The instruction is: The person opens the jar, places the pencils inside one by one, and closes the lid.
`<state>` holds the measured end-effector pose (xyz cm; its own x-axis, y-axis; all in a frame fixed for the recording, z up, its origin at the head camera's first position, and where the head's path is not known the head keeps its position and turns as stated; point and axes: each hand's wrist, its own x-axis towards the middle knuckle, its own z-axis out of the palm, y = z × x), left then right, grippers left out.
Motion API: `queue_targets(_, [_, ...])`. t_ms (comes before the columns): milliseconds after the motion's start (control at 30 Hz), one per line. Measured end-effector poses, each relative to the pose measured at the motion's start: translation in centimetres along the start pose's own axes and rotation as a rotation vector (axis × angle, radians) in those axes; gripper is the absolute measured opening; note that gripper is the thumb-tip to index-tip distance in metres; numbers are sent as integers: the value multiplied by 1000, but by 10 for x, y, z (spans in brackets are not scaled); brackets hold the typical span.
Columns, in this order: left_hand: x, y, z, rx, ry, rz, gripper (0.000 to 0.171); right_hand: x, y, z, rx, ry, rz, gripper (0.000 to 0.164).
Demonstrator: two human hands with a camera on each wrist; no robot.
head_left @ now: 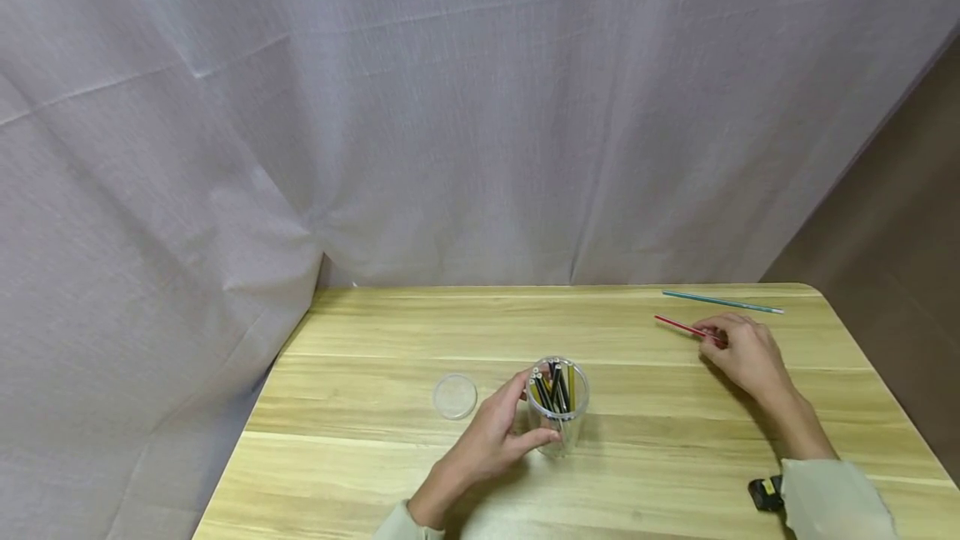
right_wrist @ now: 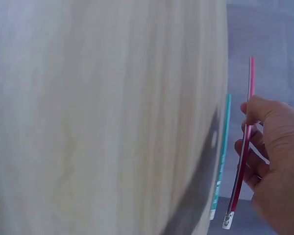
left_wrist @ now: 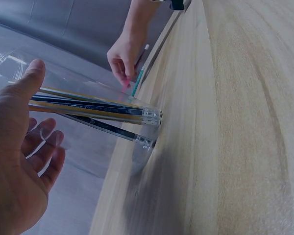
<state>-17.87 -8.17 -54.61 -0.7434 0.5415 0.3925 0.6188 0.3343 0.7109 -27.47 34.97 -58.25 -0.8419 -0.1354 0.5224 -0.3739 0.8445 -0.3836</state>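
Note:
My left hand [head_left: 491, 432] grips a clear plastic cup [head_left: 558, 436] that stands upright on the table. Several black and yellow pencils [left_wrist: 103, 108] lean inside it, with their eraser ends at the bottom in the left wrist view. Farther right, my right hand [head_left: 746, 354] pinches a red pencil [right_wrist: 241, 169] between thumb and fingers, its white eraser end pointing toward the wrist side. Beyond it a teal pencil [head_left: 722, 302] lies near the table's back edge.
A clear round lid [head_left: 454, 397] lies flat to the left of the cup. Beside the right sleeve is a small black object with a yellow mark [head_left: 763, 493]. Grey cloth [head_left: 465, 148] hangs behind the wooden table [head_left: 360, 407].

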Motion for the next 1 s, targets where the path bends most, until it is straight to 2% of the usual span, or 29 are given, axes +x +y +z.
queue_targets(200, [-1, 0, 0, -22, -2, -18, 86, 1, -17, -9, 19, -5, 12, 27])
queue_targets(400, [-1, -1, 0, 2, 6, 9, 85, 3, -34, -16, 28, -13, 11, 27])
queue_targets(567, [1, -1, 1, 12, 5, 20, 85, 7, -49, -24, 39, 5, -7, 25])
queue_targets(800, [3, 0, -1, -1, -3, 3, 86, 14, -76, -36, 43, 52, -50, 24])
queue_targets(1000, [6, -1, 0, -6, -2, 1, 85, 17, -98, -46, 90, 93, -93, 26])
